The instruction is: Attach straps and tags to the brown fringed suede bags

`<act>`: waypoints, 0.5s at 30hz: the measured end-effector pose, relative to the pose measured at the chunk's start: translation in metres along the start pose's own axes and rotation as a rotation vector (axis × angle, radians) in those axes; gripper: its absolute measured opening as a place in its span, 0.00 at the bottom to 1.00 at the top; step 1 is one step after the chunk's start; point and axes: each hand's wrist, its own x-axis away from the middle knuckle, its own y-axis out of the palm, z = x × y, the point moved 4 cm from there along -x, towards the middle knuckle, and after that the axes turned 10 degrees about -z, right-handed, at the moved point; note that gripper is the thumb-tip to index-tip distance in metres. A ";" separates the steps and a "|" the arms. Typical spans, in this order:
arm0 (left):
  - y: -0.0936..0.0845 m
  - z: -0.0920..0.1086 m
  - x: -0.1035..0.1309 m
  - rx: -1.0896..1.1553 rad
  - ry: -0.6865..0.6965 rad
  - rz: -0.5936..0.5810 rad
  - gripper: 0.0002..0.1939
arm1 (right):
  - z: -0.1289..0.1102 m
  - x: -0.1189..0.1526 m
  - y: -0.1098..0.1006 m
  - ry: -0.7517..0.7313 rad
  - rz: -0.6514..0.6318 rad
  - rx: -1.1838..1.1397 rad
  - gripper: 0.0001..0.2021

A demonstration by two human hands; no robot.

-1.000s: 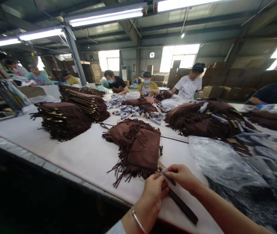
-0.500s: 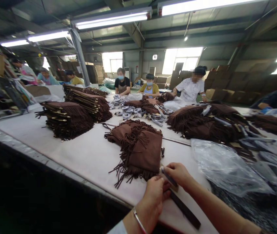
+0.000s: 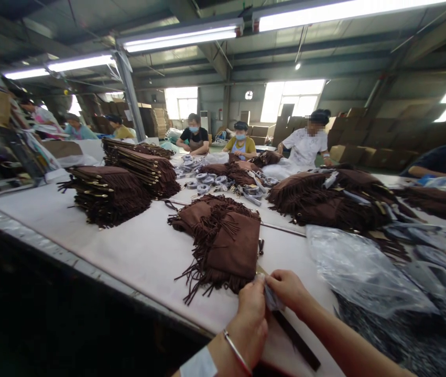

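Both hands meet at the lower middle, at the near right corner of a brown fringed bag (image 3: 236, 243) lying on the white table. My left hand (image 3: 253, 303), with a bracelet at the wrist, is closed on a small greyish wrapped piece (image 3: 273, 298). Fingers of my right hand (image 3: 287, 288) pinch the same piece from the right. What lies inside the wrapping cannot be made out. A dark flat strap (image 3: 296, 339) runs from under the hands towards the table's near edge.
Stacked fringed bags (image 3: 108, 193) stand at left. More brown bags (image 3: 328, 199) and clear plastic (image 3: 364, 267) lie at right. Grey wrapped rings (image 3: 207, 180) are farther back. Several people sit or stand beyond the table (image 3: 136, 251).
My hands have drawn closer together, and the left has turned more upright. The dark piece between them has given way to a crumpled greyish wrapping.
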 end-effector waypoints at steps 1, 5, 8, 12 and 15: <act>0.000 0.000 -0.002 -0.011 0.019 0.018 0.11 | 0.001 0.002 0.002 -0.011 -0.003 -0.011 0.15; -0.002 0.000 -0.006 -0.047 0.015 0.059 0.08 | 0.002 0.011 0.005 -0.057 -0.037 -0.066 0.16; -0.001 -0.001 -0.006 -0.072 -0.014 0.067 0.08 | -0.002 0.017 -0.002 -0.144 -0.077 -0.107 0.18; 0.003 -0.002 -0.002 -0.090 -0.082 0.040 0.09 | -0.013 0.023 -0.020 -0.493 -0.062 -0.010 0.12; 0.003 -0.003 0.002 -0.095 -0.105 0.024 0.07 | -0.015 0.023 -0.020 -0.700 -0.121 0.142 0.19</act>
